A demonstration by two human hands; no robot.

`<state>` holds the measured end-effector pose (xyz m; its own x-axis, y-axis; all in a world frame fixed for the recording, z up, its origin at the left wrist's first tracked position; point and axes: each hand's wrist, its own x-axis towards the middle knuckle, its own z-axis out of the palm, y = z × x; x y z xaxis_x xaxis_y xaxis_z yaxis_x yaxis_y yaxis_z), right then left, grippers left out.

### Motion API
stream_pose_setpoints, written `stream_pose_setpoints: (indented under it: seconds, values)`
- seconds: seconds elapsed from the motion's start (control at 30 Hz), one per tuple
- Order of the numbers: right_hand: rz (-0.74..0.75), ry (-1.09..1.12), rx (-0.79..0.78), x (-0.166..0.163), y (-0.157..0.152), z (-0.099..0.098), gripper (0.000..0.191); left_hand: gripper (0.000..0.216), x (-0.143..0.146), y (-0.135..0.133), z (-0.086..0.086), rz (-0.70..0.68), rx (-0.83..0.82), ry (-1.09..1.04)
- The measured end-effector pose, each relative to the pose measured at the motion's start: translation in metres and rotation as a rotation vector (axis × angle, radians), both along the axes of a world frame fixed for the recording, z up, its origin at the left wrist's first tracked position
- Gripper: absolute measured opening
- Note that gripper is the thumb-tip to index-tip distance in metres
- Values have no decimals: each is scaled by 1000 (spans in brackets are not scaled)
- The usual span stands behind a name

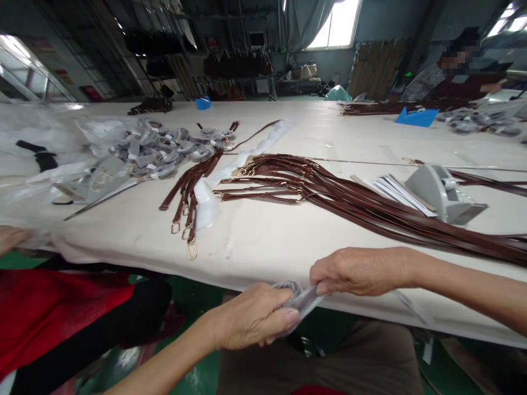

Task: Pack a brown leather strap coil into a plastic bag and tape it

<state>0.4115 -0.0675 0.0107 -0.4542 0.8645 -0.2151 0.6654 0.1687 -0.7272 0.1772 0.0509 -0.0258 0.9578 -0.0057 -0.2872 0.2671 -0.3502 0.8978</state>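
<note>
one clear packet (302,300) gripped between left hand (255,317) and right hand (359,271)

both hands meet just below the near edge of the white table (263,241). the left hand is curled closed around one end of the small packet, thumb on top and fingers folded under it. the right hand pinches the other end, knuckles up, fingertips tight on the plastic. the packet spans the short gap between the two hands, held in the air just in front of the table edge. something grey shows through the plastic, but it is too blurred to tell what.

on the table beyond the right hand lies a long bundle of brown straps (349,200) with gold fittings, running off toward the right. just behind it stands a grey tape dispenser (447,193), with a stack of white paper slips (393,189) against its left side. further left, a smaller bunch of short brown straps (187,192) ends in gold clasps near the table edge, and behind that sits a heap of wrapped grey packets (164,149). at the far left another person's hand (10,238) rests at the cloth's edge, above a red garment (49,315).
</note>
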Motion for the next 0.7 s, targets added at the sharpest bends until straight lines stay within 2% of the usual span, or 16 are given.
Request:
stream_pose_setpoints:
  seconds: [0.07,0.13,0.23,0.37,0.47,0.53,0.7]
  values:
    - [-18,109,-53,2,2,3,24,46,-3,0,1,92,-258,64]
    - [-90,246,-91,-2,3,2,30,57,-5,-1,-4,179,-460,33]
    - [-285,446,-74,-19,6,-7,39,62,-4,-5,-17,300,-792,-120]
    - [-554,660,14,-50,10,-25,47,55,5,-14,-25,439,-1188,-418]
    - [-708,791,41,-70,14,-37,47,48,15,-18,-22,508,-1354,-597]
    - [-788,867,46,-82,17,-46,47,51,21,-18,-20,574,-1422,-657]
    - [-870,997,45,-102,23,-69,55,66,34,-18,-16,869,-1484,-673]
